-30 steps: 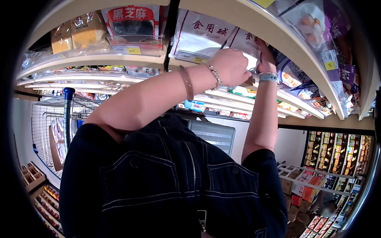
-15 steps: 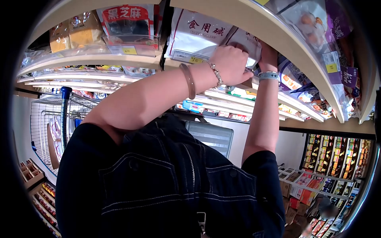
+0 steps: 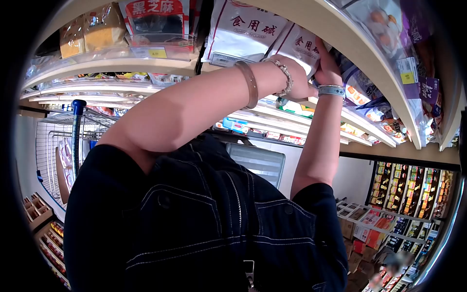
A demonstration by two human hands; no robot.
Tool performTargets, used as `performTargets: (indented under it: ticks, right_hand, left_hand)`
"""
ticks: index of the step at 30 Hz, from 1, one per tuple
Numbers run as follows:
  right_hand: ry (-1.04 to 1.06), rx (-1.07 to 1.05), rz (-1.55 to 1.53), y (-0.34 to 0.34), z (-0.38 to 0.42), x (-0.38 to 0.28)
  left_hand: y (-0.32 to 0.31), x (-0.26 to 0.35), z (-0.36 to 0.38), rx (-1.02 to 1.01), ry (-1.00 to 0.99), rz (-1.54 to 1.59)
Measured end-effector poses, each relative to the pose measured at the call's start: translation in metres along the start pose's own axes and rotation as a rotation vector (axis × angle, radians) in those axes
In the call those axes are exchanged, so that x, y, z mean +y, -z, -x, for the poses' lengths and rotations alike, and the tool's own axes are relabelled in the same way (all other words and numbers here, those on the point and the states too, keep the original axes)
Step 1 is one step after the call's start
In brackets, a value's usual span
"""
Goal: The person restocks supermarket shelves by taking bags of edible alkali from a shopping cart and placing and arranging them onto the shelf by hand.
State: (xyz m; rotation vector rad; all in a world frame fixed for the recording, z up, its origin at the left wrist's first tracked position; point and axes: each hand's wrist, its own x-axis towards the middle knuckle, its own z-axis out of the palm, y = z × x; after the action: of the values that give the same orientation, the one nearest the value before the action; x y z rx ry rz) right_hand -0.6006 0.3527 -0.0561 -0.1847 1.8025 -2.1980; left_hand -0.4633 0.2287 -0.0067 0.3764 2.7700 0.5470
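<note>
Two white bags of edible alkali with red lettering lie on the upper shelf, a left bag (image 3: 245,29) and a right bag (image 3: 296,46). My right hand (image 3: 329,70) reaches up along the right bag's right side, its fingers bent around that edge and partly hidden. Just below the same bag, my left hand (image 3: 292,78) is closed at its lower corner, close to my right wrist. Its fingertips are turned away, so what they grip cannot be made out. A brown bangle (image 3: 249,85) and a beaded bracelet (image 3: 287,78) circle my left forearm and wrist.
A black sesame bag (image 3: 158,22) and yellowish packets (image 3: 95,31) sit left of the divider. Purple packets (image 3: 357,85) fill the right side. A shopping cart (image 3: 56,141) stands at left. Cartons (image 3: 372,226) and a blurred person (image 3: 396,263) are at lower right.
My left hand has slid down and right, off the front of the right bag, uncovering more of its lettering. My right hand stays at the bag's side.
</note>
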Motion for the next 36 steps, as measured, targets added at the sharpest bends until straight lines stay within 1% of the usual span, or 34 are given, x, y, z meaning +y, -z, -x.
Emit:
performTargets:
  ticks: [3, 5, 7, 8, 10, 11, 14, 17, 18, 21, 22, 24, 25, 26, 28, 29, 31, 32, 35, 36]
  right_hand:
    - [0.05, 0.02, 0.015, -0.008, 0.009, 0.0]
    - [0.098, 0.016, -0.013, -0.014, 0.02, -0.004]
    - [0.221, -0.013, 0.007, -0.018, 0.032, -0.007]
    - [0.284, -0.027, 0.015, -0.02, 0.035, -0.008]
    - [0.343, -0.015, 0.021, -0.021, 0.033, -0.009]
    - [0.371, -0.005, 0.022, -0.021, 0.033, -0.009]
    - [0.365, 0.007, 0.186, -0.012, 0.025, -0.01]
    - [0.3, 0.022, 0.13, -0.014, 0.032, -0.011]
    - [0.316, 0.018, 0.114, -0.016, 0.034, -0.01]
    - [0.174, 0.083, 0.377, -0.006, 0.021, 0.001]
    - [0.237, 0.043, 0.338, -0.016, 0.031, -0.001]
    - [0.216, -0.027, 0.178, -0.012, 0.034, -0.004]
    - [0.207, -0.07, 0.1, -0.013, 0.036, -0.007]
    - [0.259, -0.06, -0.058, -0.017, 0.039, -0.007]
    - [0.236, -0.021, -0.12, -0.015, 0.032, -0.01]
    - [0.222, -0.005, -0.152, -0.014, 0.03, -0.011]
    - [0.211, -0.038, -0.168, -0.014, 0.029, -0.014]
    - [0.205, -0.056, -0.176, -0.014, 0.03, -0.015]
    - [0.303, -0.114, -0.021, -0.015, 0.042, -0.022]
    - [0.33, -0.141, -0.007, -0.012, 0.046, -0.025]
  left_hand:
    - [-0.006, -0.001, 0.001, 0.039, -0.02, -0.038]
    - [-0.006, -0.001, 0.001, 0.023, -0.015, -0.03]
    - [-0.004, -0.001, 0.004, -0.017, -0.01, 0.004]
    - [-0.007, -0.003, 0.002, 0.018, -0.027, 0.002]
    - [-0.014, -0.009, -0.004, 0.087, -0.063, -0.006]
    - [-0.015, -0.01, -0.008, 0.08, -0.052, 0.019]
    - [-0.008, -0.008, -0.006, 0.053, -0.017, 0.075]
    - [-0.013, -0.019, -0.013, 0.179, -0.049, 0.073]
    - [-0.013, -0.02, -0.011, 0.17, -0.035, 0.062]
    - [-0.011, -0.024, -0.001, 0.206, -0.023, 0.102]
    - [-0.013, -0.025, 0.003, 0.229, -0.033, 0.145]
    - [-0.019, -0.028, 0.007, 0.275, -0.051, 0.236]
    - [-0.022, -0.028, 0.007, 0.306, -0.079, 0.202]
    - [-0.027, -0.03, 0.007, 0.34, -0.102, 0.17]
    - [-0.027, -0.028, 0.011, 0.379, -0.119, 0.111]
    - [-0.026, -0.028, 0.013, 0.423, -0.153, 0.115]
    - [-0.02, -0.028, 0.02, 0.511, -0.22, 0.122]
    - [-0.017, -0.025, 0.026, 0.582, -0.239, 0.23]
    - [-0.012, -0.029, 0.039, 0.915, -0.308, 0.295]
    - [-0.012, -0.031, 0.043, 0.966, -0.3, 0.342]
